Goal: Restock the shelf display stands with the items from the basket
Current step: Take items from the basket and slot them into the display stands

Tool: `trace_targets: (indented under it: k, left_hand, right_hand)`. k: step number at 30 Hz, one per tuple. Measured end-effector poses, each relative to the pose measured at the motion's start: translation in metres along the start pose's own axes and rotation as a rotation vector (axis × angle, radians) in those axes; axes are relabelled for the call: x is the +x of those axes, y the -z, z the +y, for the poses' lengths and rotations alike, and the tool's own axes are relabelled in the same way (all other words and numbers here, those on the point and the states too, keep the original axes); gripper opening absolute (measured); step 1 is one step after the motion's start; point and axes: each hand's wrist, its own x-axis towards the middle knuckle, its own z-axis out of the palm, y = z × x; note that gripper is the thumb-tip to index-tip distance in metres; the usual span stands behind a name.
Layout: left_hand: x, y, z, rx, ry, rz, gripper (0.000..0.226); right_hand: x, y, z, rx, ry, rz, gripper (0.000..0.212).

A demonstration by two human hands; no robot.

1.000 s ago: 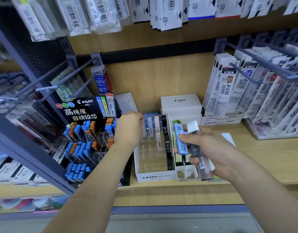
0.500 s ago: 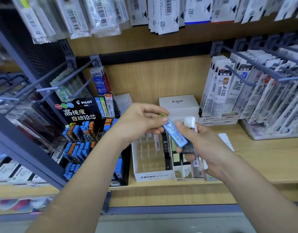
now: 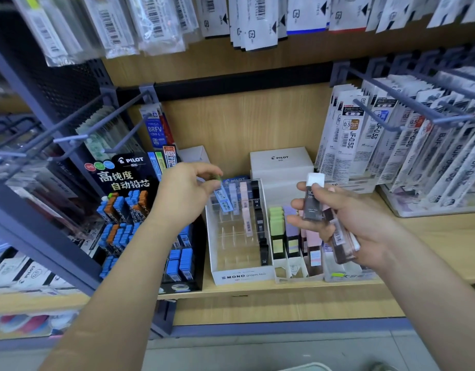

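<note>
L hand [image 3: 188, 191] pinches blue lead case [image 3: 223, 200] by its top, over back-left of MONO stand [image 3: 241, 275]. R hand [image 3: 346, 223], just right of the stand, grips several dark lead cases [image 3: 312, 202].

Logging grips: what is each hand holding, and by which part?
Left hand pinches a slim light-blue lead case by its top end. Right hand grips dark translucent lead cases around their middles.

Left hand [image 3: 186, 194] pinches blue lead case [image 3: 222, 197] over MONO stand [image 3: 241, 274] — right hand [image 3: 346, 223] grips cases.
</note>
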Motion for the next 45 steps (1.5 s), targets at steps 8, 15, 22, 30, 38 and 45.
trace_targets:
  k: [8, 15, 22, 30, 38, 45]
  left_hand:
    - [-0.010, -0.010, 0.007, -0.374, 0.118, -0.158, 0.021]
    - [-0.035, -0.058, 0.031, -0.491, 0.079, -0.315, 0.019]
    - [-0.038, -0.104, 0.050, -0.419, -0.021, -0.253, 0.026]
    - [-0.048, -0.137, 0.073, -0.141, -0.194, -0.371, 0.019]
    - [-0.050, -0.169, 0.061, 0.181, -0.479, -0.305, 0.015]
    - [-0.048, -0.182, 0.055, 0.358, -0.621, -0.256, 0.021]
  right_hand:
    - [0.009, 0.014, 0.000, -0.144, 0.088, 0.100, 0.018]
    - [0.003, 0.045, -0.010, -0.483, 0.158, 0.150, 0.005]
    - [0.001, 0.076, -0.012, -0.454, 0.232, 0.301, 0.014]
    - [-0.003, 0.090, -0.015, -0.456, 0.218, 0.288, 0.008]
    - [-0.007, 0.092, -0.012, -0.483, 0.208, 0.237, 0.005]
    - [-0.009, 0.092, -0.011, -0.413, 0.192, 0.220, 0.006]
